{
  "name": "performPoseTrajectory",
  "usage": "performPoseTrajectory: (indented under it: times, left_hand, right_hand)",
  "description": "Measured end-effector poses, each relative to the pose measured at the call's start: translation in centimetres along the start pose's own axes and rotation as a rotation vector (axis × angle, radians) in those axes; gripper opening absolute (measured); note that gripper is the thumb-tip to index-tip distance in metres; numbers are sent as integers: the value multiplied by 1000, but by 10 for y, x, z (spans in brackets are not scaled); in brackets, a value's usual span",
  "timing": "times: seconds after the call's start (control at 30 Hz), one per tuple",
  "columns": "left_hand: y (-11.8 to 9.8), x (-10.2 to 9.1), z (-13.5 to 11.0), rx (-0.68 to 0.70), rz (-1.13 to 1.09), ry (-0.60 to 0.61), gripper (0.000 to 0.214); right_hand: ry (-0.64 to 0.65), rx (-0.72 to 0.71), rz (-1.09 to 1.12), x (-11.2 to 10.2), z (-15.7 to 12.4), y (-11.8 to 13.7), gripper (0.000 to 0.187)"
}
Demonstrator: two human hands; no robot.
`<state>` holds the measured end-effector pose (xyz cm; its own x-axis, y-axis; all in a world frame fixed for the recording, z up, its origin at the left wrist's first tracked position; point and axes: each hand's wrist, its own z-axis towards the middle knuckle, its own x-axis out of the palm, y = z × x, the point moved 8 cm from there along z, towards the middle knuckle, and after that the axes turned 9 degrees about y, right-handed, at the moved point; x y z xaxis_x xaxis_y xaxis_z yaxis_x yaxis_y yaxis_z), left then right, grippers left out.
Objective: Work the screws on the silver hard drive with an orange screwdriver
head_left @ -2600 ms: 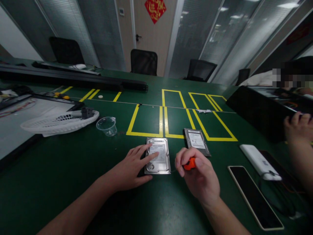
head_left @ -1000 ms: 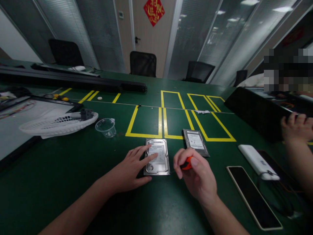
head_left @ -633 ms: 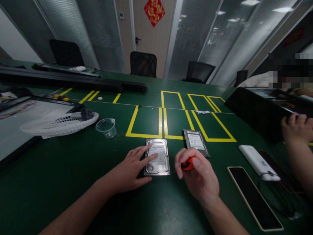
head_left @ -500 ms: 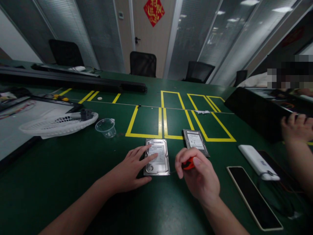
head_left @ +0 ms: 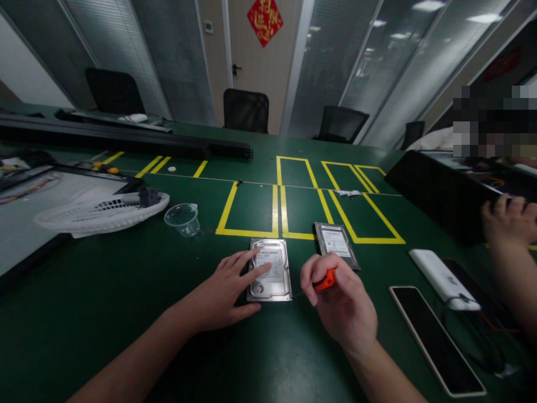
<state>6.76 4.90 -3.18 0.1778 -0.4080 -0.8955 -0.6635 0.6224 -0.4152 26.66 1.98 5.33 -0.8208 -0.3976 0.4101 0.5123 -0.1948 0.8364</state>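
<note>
Spreading its fingers, the left hand (head_left: 229,285) lies open and flat over the left part of a silver rectangular metal hard drive (head_left: 274,285) with a white printed label, its thumb by the lower edge. This drive rests on the dark green desk (head_left: 146,291), just in front of the outlines of yellow tape (head_left: 247,231). The right hand (head_left: 331,280) is curled around the handle of an orange and black screwdriver (head_left: 326,280), whose thin shaft points left toward the drive's lower right corner; whether the tip touches it I cannot tell.

Just beyond the right hand lies a dark grey hard drive with a white label (head_left: 335,243), slightly turned and partly over the tape. To the left of the silver drive stands a clear round plastic cup (head_left: 183,217), and past it a white oval plastic basket (head_left: 84,218) with a small dark grey block (head_left: 149,196) at its rim. On the right lie a black-screened phone with a pale edge (head_left: 436,341) and, near it, a white rounded slab with a black cable (head_left: 444,280). At the far right, another person's hand (head_left: 514,218) rests against a large black case (head_left: 444,196). A long black beam (head_left: 126,137) lies across the far left of the desk.
</note>
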Motion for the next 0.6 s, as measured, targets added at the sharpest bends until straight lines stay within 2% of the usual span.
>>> performPoseTrajectory:
  times: [0.2,0.4,0.6]
  left_hand:
    - [0,-1,0,-6,-9,-1,94]
    - [-1,-2,-1,22,-15,-39,90]
    - [0,1,0,13,-2,-17,94]
  right_hand:
    - [-5,6,-24,1,-1,0,23]
    - [-6,18,-9,-1,-2,-4,22]
    - [0,11,-7,-1,-3,-3,18]
